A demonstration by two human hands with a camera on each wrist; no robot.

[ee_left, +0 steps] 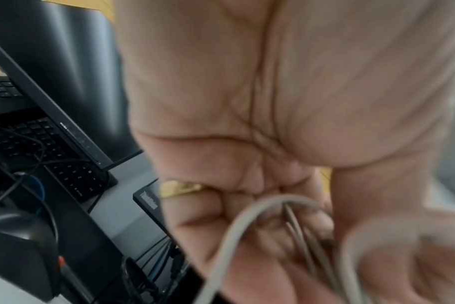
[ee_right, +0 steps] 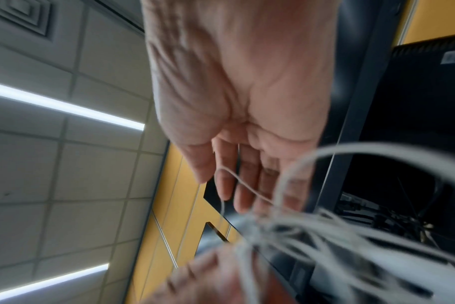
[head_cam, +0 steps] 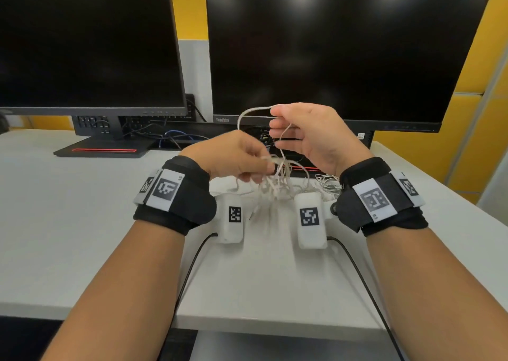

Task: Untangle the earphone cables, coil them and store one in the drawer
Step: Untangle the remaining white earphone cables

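**Both hands up in the tangle**

Your left hand (head_cam: 233, 154) is held just above the worktop (head_cam: 68, 209), fingers curled round a bunch of the white earphone cables (head_cam: 277, 173); the left wrist view shows strands running through the closed fingers (ee_left: 221, 226). Your right hand (head_cam: 310, 132) sits higher and a little farther back, pinching one loop of cable (head_cam: 248, 112) between thumb and fingertips, the loop arching over toward your left hand. Below your left hand the knot hangs in loose, blurred strands that reach down to the worktop between the two white wrist cameras (head_cam: 310, 217). A second small heap of thin cable (head_cam: 328, 183) lies on the worktop just beside your right wrist. Two dark monitors (head_cam: 343, 44) stand behind your hands, with black and blue wiring (head_cam: 176, 135) under them.
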